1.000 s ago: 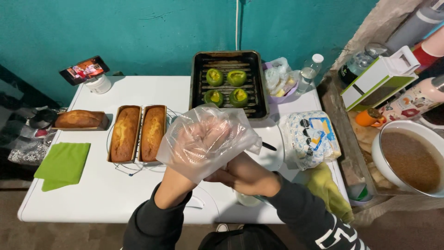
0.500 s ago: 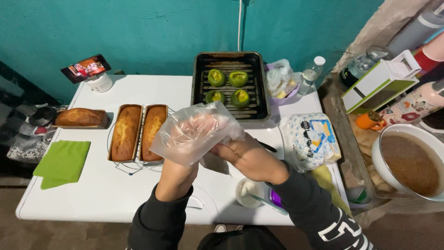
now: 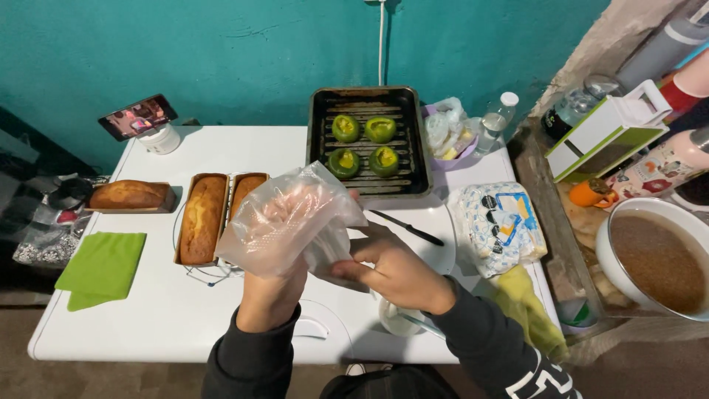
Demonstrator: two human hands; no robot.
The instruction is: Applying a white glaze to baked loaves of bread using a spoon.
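You are standing at a white worktop [image 3: 170,325] set against a teal wall [image 3: 244,52], with a cluttered wooden shelf [image 3: 550,222] running along its right edge. Your left hand [image 3: 277,229] is sitting inside a thin, crinkled clear plastic glove [image 3: 284,225], fingers spread loosely under the film. Your right hand [image 3: 391,270] is pinching the glove's loose cuff between thumb and fingers, just above the worktop's near middle.

Behind the glove, two golden loaves in metal tins [image 3: 214,214] are resting on a wire rack, and a third loaf [image 3: 129,194] is lying further left, next to a folded green napkin [image 3: 100,267]. A dark ridged roasting tray [image 3: 369,140] is holding four green stuffed pepper halves at the back. A black knife [image 3: 408,227] is lying on a white plate [image 3: 436,244] just right of your hands. A phone [image 3: 137,116] is propped on a white jar at the far left corner. To the right, a wrapped soft packet [image 3: 498,225], a yellow cloth [image 3: 524,310] and a large white bowl of brown liquid [image 3: 657,258] are crowding the edge.
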